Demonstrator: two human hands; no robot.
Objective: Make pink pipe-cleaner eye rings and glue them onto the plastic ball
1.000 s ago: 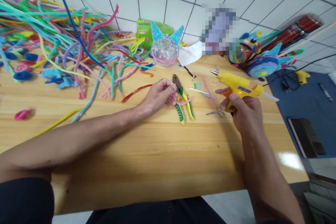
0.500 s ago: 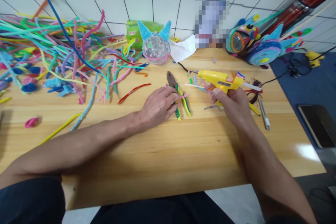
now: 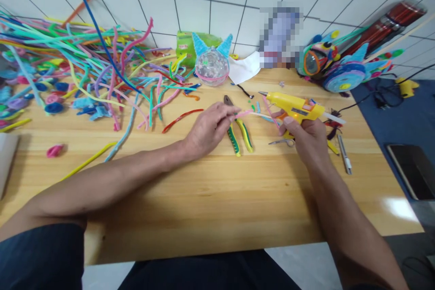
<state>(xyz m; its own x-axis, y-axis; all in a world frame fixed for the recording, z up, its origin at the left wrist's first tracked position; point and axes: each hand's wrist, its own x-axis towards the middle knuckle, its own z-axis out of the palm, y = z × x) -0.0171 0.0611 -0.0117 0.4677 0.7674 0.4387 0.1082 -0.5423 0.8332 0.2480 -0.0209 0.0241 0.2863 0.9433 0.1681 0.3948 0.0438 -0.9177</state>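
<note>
My right hand (image 3: 311, 140) is wrapped round the handle of a yellow hot glue gun (image 3: 292, 105), its nozzle pointing left and a white glue stick (image 3: 335, 118) sticking out of its back. Between the fingertips of my left hand (image 3: 212, 128) is a short pink pipe cleaner (image 3: 244, 114). Under and beside that hand lie pliers (image 3: 245, 135) with green and yellow handles, their jaws partly covered. Small scissors (image 3: 281, 142) rest below the glue gun. Behind stands a clear ball (image 3: 212, 67) with blue fuzzy ears and a pink band.
A large heap of coloured pipe cleaners (image 3: 84, 63) covers the back left. Finished fuzzy figures (image 3: 345, 74) and a red thermos (image 3: 384, 27) stand back right. A utility knife (image 3: 345, 154) lies near the right edge; a phone (image 3: 413, 170) is beyond it. A red pipe cleaner (image 3: 181, 120) lies left.
The view has shifted slightly left. My left hand has lifted the pink pipe cleaner off the pliers, turning it so it points right. The glue gun stays in my right hand.
</note>
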